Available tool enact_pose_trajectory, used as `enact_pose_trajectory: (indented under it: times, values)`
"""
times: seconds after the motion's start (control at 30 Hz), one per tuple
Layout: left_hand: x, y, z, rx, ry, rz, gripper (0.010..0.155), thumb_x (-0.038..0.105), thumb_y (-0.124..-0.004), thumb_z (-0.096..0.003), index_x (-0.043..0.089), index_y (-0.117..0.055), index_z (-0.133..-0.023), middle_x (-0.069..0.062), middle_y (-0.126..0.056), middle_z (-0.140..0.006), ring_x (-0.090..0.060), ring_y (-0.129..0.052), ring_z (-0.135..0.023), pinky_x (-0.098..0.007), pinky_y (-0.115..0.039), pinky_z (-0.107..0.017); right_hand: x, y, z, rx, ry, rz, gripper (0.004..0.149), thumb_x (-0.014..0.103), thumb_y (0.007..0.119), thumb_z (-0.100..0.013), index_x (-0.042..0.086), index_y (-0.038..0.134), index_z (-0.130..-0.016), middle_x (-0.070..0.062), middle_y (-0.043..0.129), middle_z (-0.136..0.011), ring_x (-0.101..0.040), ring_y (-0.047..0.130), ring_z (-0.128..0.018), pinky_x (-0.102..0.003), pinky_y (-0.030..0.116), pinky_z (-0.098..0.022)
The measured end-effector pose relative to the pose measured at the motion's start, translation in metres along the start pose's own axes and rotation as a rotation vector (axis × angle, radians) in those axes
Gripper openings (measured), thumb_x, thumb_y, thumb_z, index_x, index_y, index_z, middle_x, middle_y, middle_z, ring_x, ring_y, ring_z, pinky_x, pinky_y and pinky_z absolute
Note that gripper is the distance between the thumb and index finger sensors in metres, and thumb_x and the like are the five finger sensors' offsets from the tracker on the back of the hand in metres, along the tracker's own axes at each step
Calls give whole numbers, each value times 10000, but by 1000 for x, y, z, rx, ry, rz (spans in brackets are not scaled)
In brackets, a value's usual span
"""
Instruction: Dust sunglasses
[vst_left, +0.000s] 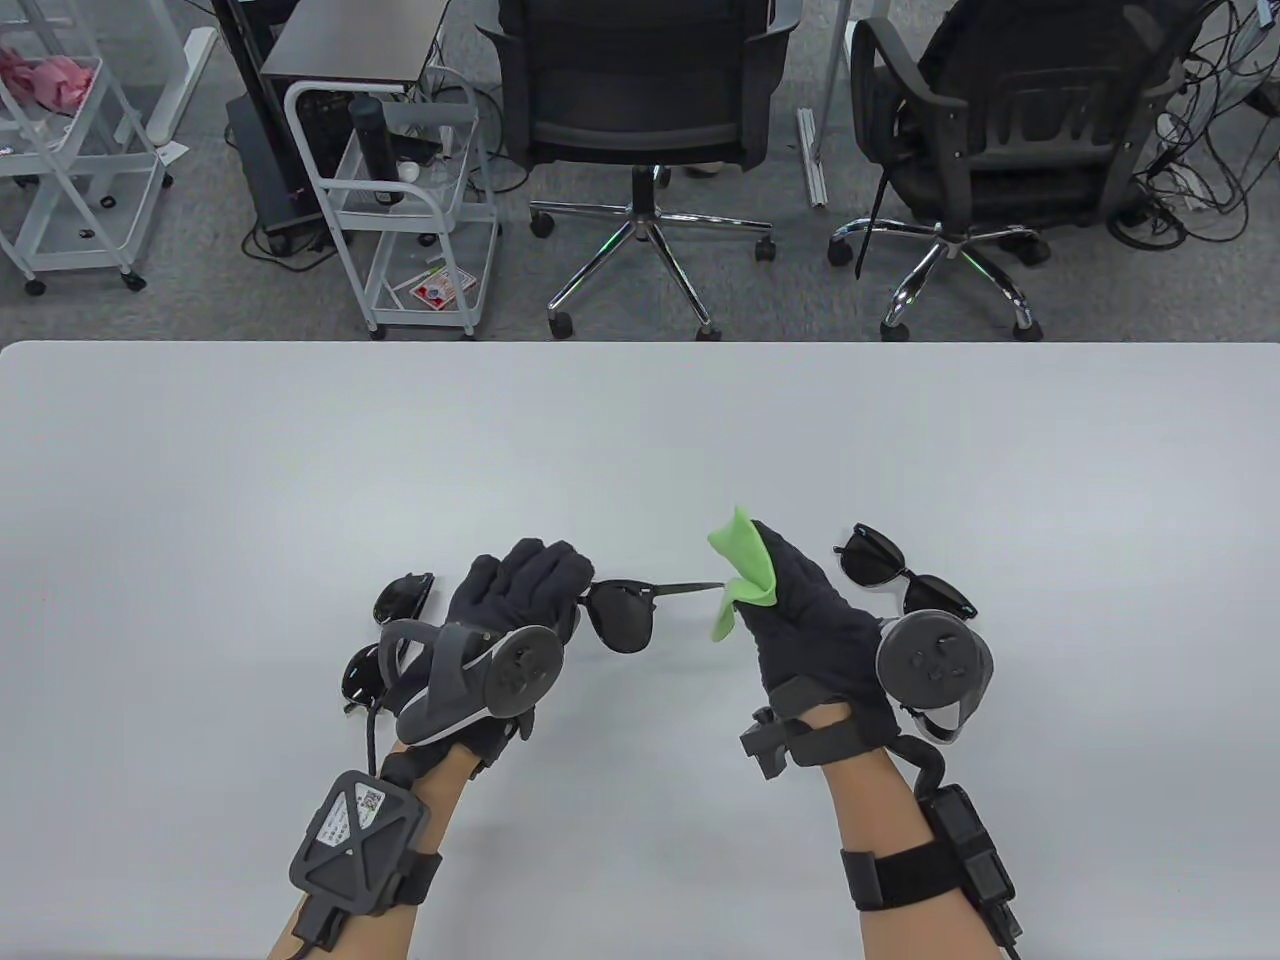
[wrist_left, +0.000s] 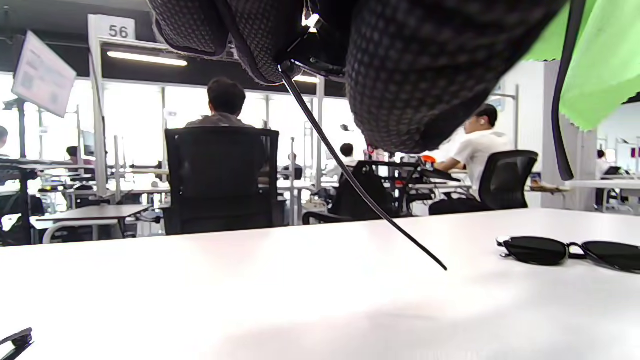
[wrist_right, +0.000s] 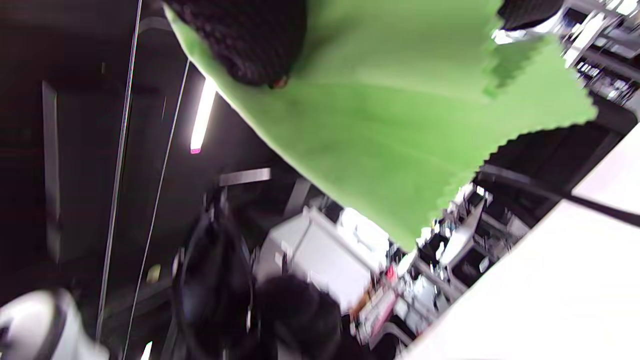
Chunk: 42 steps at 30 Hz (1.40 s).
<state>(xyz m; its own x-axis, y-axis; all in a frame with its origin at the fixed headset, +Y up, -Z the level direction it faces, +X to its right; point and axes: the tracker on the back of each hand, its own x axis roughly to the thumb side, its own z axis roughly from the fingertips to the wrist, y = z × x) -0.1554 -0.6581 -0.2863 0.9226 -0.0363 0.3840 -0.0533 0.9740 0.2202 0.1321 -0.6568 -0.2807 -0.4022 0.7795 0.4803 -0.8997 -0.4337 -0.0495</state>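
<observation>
Right grip (vst_left: 790, 610) pinches green cloth (vst_left: 740, 570) around sunglasses (vst_left: 625, 615) arm.

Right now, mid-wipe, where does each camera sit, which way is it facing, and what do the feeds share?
Table view: above, looking down at the white table; left hand holds sunglasses, right hand grips the green cloth.
Left wrist view: low, facing across the table toward the office; gloved fingers overhead.
Right wrist view: tilted steeply, cloth filling it; a fingertip on top.
Shared: cloth in all; the spare pair in table and left wrist views.
</observation>
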Motion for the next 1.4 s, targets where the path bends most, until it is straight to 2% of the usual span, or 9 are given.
enact_pose_trajectory:
  times: [0.1,0.27,0.5,0.63,0.73,0.83,0.93,1.2,1.4]
  values:
    - [4,2,0,15,-28,-28,928,409,-978,-284,505,-383,-989,250,-536,-1098,-158,-738,-1061,-440,-656,-783,5,16,-5,250,-59,-36,568,325,814,-469,141,692,-992,-93,773,-1031,-455,750,-945,-729,528,-624]
    - [12,2,2,21,-103,-113,913,406,-989,-277,531,-408,-971,275,-547,-1091,-130,-748,-1064,-423,-657,-788,12,22,-6,339,-106,16,536,355,823,-454,142,788,-945,-97,870,-968,-429,828,-906,-746,524,-619]
    - [23,3,5,76,-138,-271,903,472,-981,-263,547,-427,-972,285,-577,-1090,-120,-834,-1036,-452,-632,-800,12,31,-8,488,-93,-59,445,352,877,-415,105,923,-782,-81,1019,-719,-343,1004,-674,-724,595,-603]
    - [29,6,8,77,-185,-146,942,629,-939,-201,507,-462,-1004,251,-597,-1103,-118,-733,-1094,-507,-575,-816,15,33,-7,477,-106,-14,441,347,882,-405,91,939,-760,-83,1031,-683,-335,1016,-638,-719,603,-602]
    - [43,11,12,95,-238,-43,968,695,-905,-168,483,-487,-1015,221,-627,-1098,-103,-774,-1074,-515,-574,-816,16,37,-7,478,-116,71,440,356,880,-406,99,939,-758,-70,1034,-678,-324,1019,-635,-715,607,-604]
    - [54,13,15,165,-275,-160,927,697,-916,-168,465,-552,-989,229,-742,-1015,-42,-894,-978,-479,-614,-808,14,38,-6,469,-110,78,439,359,881,-402,96,943,-748,-70,1039,-662,-321,1024,-620,-711,613,-603]
    - [48,12,12,148,-255,-97,903,704,-941,-160,495,-584,-963,250,-775,-981,-28,-897,-967,-483,-611,-809,14,39,-7,471,-103,86,437,357,873,-407,98,944,-752,-70,1042,-657,-322,1026,-613,-711,612,-602]
    - [42,12,7,160,-216,-162,888,698,-942,-165,528,-566,-951,279,-766,-982,-10,-871,-985,-455,-641,-801,11,34,-10,483,-64,195,425,353,851,-415,116,946,-754,-66,1045,-646,-317,1030,-598,-695,626,-599]
    - [15,14,7,149,-123,-91,887,701,-929,-171,524,-560,-958,276,-760,-990,-16,-870,-992,-465,-627,-807,-11,17,-10,442,30,197,421,352,849,-416,121,947,-754,-63,1045,-646,-314,1030,-600,-688,632,-597]
